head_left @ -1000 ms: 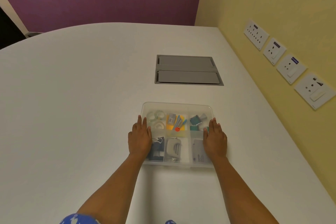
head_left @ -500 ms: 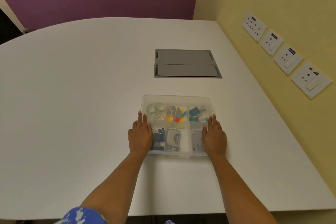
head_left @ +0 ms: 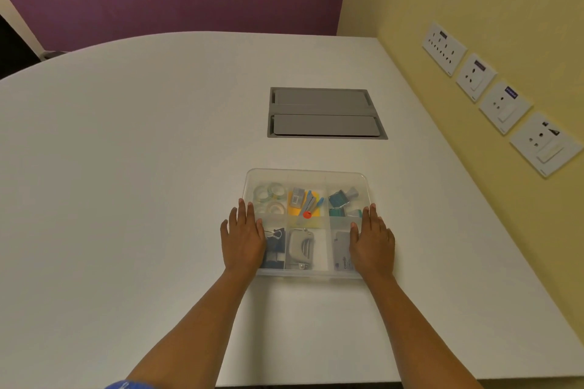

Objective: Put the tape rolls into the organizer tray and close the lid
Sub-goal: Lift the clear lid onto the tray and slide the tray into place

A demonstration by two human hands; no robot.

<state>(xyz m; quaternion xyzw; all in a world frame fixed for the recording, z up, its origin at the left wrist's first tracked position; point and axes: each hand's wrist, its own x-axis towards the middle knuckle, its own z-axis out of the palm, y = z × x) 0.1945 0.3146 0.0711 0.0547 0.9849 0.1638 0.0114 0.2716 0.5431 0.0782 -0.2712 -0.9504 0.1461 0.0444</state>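
White table (head_left: 126,199) carries a clear organizer tray (head_left: 308,275) near its front edge. Both hands lie flat and open, grasping nothing: the left hand (head_left: 243,241) on the tray's left side, the right hand (head_left: 373,243) on its right. The lid (head_left: 306,174) seems closed. Tape rolls (head_left: 268,197) sit in the far-left compartment. Farther off lies a grey hatch (head_left: 325,113).

Dim, warm indoor light leaves the white surface (head_left: 126,199) greyish, with soft shadows just under the hands and forearms. Wide-angle distortion bows the edges; focus is fairly sharp, without glare.
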